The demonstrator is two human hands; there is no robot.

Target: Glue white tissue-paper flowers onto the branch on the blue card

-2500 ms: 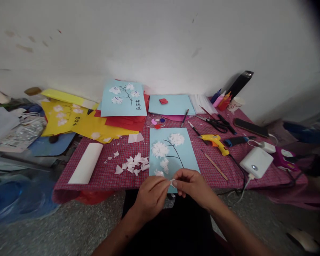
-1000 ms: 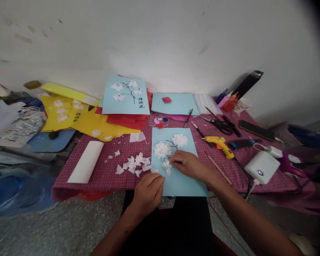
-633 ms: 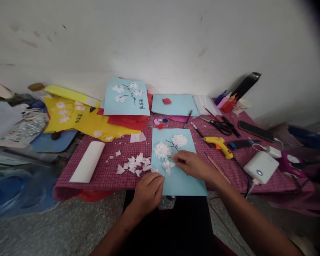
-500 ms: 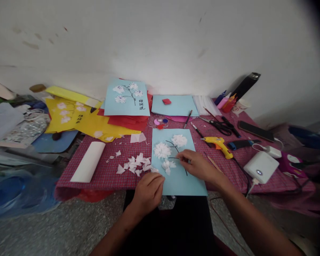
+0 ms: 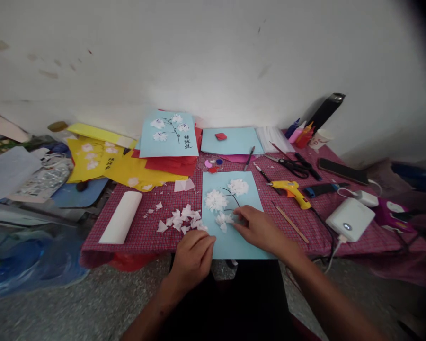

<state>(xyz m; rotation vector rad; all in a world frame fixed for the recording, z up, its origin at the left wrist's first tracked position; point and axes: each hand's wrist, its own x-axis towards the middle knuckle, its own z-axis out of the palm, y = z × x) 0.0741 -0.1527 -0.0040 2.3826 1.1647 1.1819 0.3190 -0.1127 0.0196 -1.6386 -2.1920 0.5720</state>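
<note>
A light blue sheet (image 5: 230,248) bears dark drawn stems and white crumpled-paper flowers: two full ones, a left flower (image 5: 216,201) and an upper flower (image 5: 238,186), and a smaller paper flower (image 5: 222,220) below them. My right hand (image 5: 257,228) lies over the sheet, thumb and forefinger closed at the right edge of the small flower. Beside the sheet's lower left edge, my left hand (image 5: 194,252) has its fingers curled together; whatever they hold is hidden. Just beyond it lies a pile of white paper pieces (image 5: 181,218).
At right lie a yellow glue gun (image 5: 291,192), a wooden stick (image 5: 291,222), black scissors (image 5: 294,166) and a white power bank (image 5: 350,219). A white paper roll (image 5: 121,218) is at left. A finished flower picture (image 5: 168,144) leans at the back.
My right hand has moved slightly left and down, its fingertips coming to the small flower's edge. My left hand stays curled near the paper pieces. The view has shifted slightly.
</note>
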